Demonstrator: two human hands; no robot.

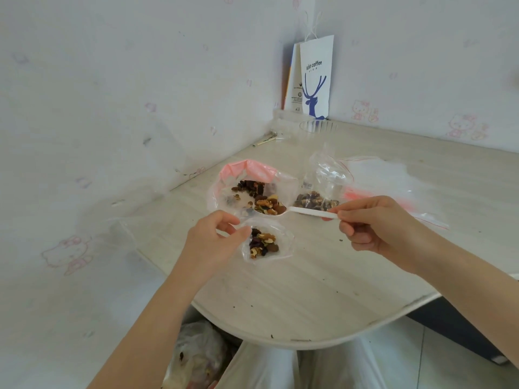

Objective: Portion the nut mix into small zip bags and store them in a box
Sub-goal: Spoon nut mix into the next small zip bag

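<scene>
The right hand (376, 223) is gripping a loaded spoon (303, 211) between the big nut bag (247, 186) and the small bag (266, 242), which the left hand (216, 240) is pinching open on the desk (309, 290), near a filled bag (320, 197).

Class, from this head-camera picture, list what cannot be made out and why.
1. Head view: mouth of the small zip bag, partly covered by the left hand.
2. Head view: count of the spare zip bags, clear layers blurring together.
3. Head view: contents of the plastic bag under the table, cut off by its edge.
</scene>
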